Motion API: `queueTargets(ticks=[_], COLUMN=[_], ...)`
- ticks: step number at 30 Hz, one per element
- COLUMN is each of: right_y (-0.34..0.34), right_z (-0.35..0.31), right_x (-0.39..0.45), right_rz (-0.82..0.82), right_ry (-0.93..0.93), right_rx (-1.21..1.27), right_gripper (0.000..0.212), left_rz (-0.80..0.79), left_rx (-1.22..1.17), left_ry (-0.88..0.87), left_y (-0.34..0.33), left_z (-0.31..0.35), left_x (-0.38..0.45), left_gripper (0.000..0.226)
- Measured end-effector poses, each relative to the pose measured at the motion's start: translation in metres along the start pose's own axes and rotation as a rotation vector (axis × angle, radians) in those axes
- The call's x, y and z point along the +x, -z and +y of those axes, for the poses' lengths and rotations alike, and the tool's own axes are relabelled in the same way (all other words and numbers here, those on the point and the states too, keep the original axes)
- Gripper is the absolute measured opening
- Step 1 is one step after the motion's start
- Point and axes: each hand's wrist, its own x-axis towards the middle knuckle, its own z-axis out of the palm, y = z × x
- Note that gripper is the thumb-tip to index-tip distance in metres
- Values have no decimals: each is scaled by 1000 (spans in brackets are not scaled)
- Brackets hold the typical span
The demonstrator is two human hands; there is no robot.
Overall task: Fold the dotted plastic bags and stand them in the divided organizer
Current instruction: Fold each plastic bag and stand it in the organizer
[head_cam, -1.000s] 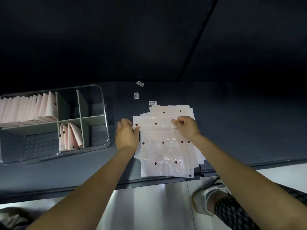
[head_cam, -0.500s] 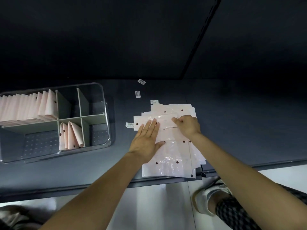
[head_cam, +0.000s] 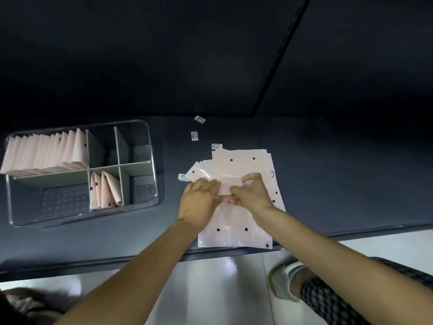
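A stack of flat pink dotted plastic bags (head_cam: 236,235) lies on the dark table near its front edge. On top of it a partly folded dotted bag (head_cam: 210,175) forms a narrow strip. My left hand (head_cam: 199,200) grips the strip's left part, fingers curled over it. My right hand (head_cam: 251,193) pinches the strip's right part. The clear divided organizer (head_cam: 153,160) stands at the left. A row of several folded bags (head_cam: 44,151) fills its back left compartment, and three folded bags (head_cam: 105,193) stand in a front middle compartment.
Small white barcode stickers (head_cam: 194,135) lie on the dark table (head_cam: 328,184) behind and beside the stack. A dark wall rises behind the table. Below the table edge are a pale floor and my shoe (head_cam: 281,281).
My left hand, flat on the bag half a second ago, has curled onto the folded strip. Both hands have come closer together and the strip is narrower.
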Motion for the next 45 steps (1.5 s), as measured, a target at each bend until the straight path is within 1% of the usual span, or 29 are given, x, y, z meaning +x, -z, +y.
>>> queueTargets(ticks=[1,3,4,5,6,8,9,11,13,14,16,18,20,21,23,24,26,28,30,33,37,40,42,43,44,45], right_y=[-2,-3,0,6,12,25,29,32,26,21,12,6,2,0,-5,-7,-12,-16,-21,-27,-27,-30,-34,-35,-36,-36], right_z=[5,15,20,25,29,34,34,35,37,38,43,48,50,50,48,47,45,43,42,39,35,31,29,29,28,27], right_x=[-10,-29,-35,-39,-39,-32,-27,-12,3,10,20,28,35,37,40,40,40,40,40,39,38,37,36,36,36,36], right_rz=[-31,-194,-290,-364,-403,-383,-351,-272,-249,-270,-341,-378,-343,-311,-261,-237,-193,-151,-104,-55,-80,-64,-40,-35,-34,-35], right_ry=[30,109,174,259,349,541,640,785,833,826,798,755,650,574,443,421,415,421,414,396,346,309,291,280,264,245], right_rx=[-2,-39,-137,-303,-507,-874,-974,-1054,-1070,-1056,-967,-900,-890,-862,-802,-815,-863,-878,-893,-894,-894,-947,-995,-1003,-1006,-1005], right_gripper=[34,37,40,44,49,57,58,58,55,50,35,20,9,9,17,21,29,35,41,51,51,51,50,50,51,51], left_rz=[4,-3,3,13,18,13,8,0,-26,-43,-76,-95,-48,-1,90,126,160,179,184,152,125,118,135,165,200,218], left_rx=[-4,-51,-98,-149,-189,-246,-282,-357,-405,-421,-440,-444,-431,-413,-353,-321,-312,-351,-370,-381,-389,-366,-326,-314,-298,-263], left_ry=[0,-3,-7,-15,-28,-50,-56,-55,-48,-51,-62,-60,-9,43,162,207,305,416,490,575,674,728,734,712,651,541], left_y=[-1,-5,-7,-8,-8,-7,-6,-5,-3,-3,-2,-1,-2,-2,-2,-3,-4,-4,-4,-4,-3,-1,1,3,3,2], left_z=[-1,-6,-9,-12,-15,-20,-21,-24,-26,-27,-29,-31,-34,-35,-36,-36,-34,-31,-26,-20,-11,-6,-4,-4,-4,-6], left_x=[-9,-26,-33,-39,-43,-50,-52,-53,-53,-53,-52,-50,-50,-50,-52,-53,-53,-50,-47,-41,-36,-33,-34,-36,-38,-41], left_gripper=[44,45,47,48,47,44,43,46,46,46,46,39,25,21,17,16,14,13,14,17,20,21,17,16,18,22])
